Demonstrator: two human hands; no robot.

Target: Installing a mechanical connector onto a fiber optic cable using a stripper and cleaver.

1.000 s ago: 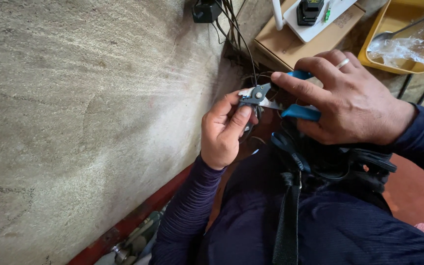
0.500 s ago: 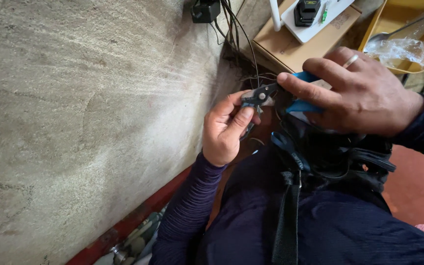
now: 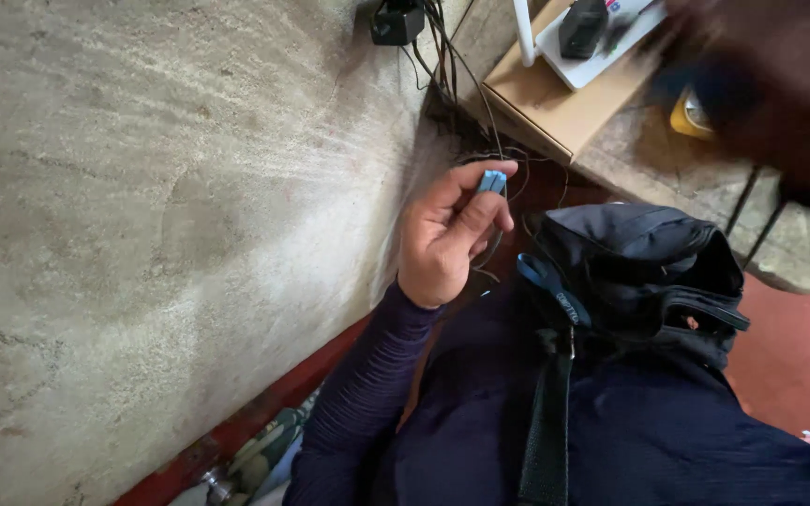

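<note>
Close against the rough grey wall (image 3: 142, 234), left hand (image 3: 447, 239) raised with thumb and fingers (image 3: 480, 211) pinched together on a small blue piece (image 3: 491, 181), held up just below the tangle of thin dark wires (image 3: 466, 94) hanging from a black plug (image 3: 397, 21) at the top of the wall. Looks like the holding step of some small wiring job: piece gripped and presented, ready to be worked on or joined to one of those wires, though which wire cannot be told. Right hand (image 3: 771, 84) only a dark blur at the upper right, above the table (image 3: 799, 234); fingers apart or closed cannot be told, nor whether anything is held. Next move probably calls for a steady pinch on the blue piece, and for the right hand to come back down beside it with fine control, since the piece is tiny and the wires are thin and crowded. As for containers: flat cardboard box (image 3: 555, 108) on the table corner, closed or face down, contents hidden, with a white device (image 3: 602, 47) and a black gadget (image 3: 583, 26) lying on top; yellow tray (image 3: 691, 117) just beside it, mostly covered by the blurred hand, contents not visible. Dark bag with a blue strap (image 3: 644, 262) resting on the lap, partly open, nothing inside to be made out.
</note>
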